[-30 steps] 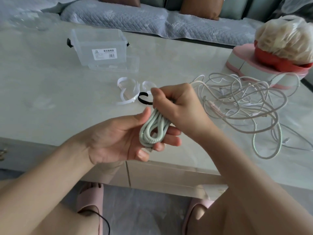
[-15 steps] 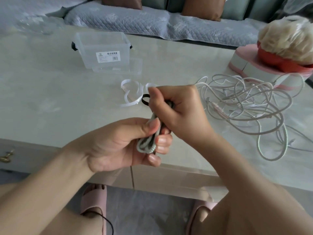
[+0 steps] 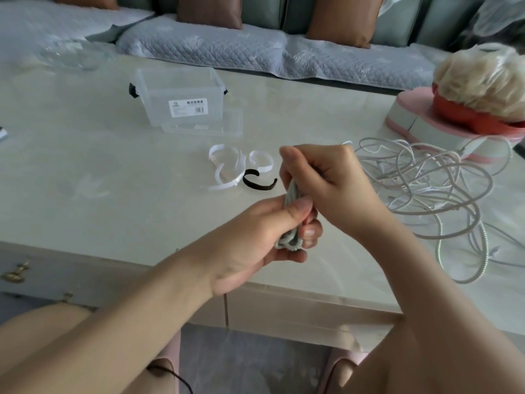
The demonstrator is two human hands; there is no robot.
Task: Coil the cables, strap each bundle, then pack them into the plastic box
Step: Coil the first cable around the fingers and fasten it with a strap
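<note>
A pale green coiled cable bundle [image 3: 291, 220] is squeezed between both hands over the table's front part. My left hand [image 3: 255, 237] grips its lower end, thumb pressed on the coil. My right hand [image 3: 324, 183] curls round the upper end, hiding that part. On the table behind lie a black strap [image 3: 260, 182] and white straps [image 3: 227, 169]. A tangle of loose white cables [image 3: 431, 189] spreads at the right. The clear plastic box [image 3: 179, 95] stands open at the back, its lid [image 3: 204, 125] leaning at its front.
A pink-and-grey stand [image 3: 420, 120] with a red bowl of bagged stuff [image 3: 483, 81] sits at the far right. A sofa with cushions [image 3: 255, 49] runs behind the table. The table's front edge [image 3: 312, 297] lies just below my hands.
My left hand closed from an open palm round the coil's lower end. The black strap, earlier right by my right fingers, now lies apart on the table.
</note>
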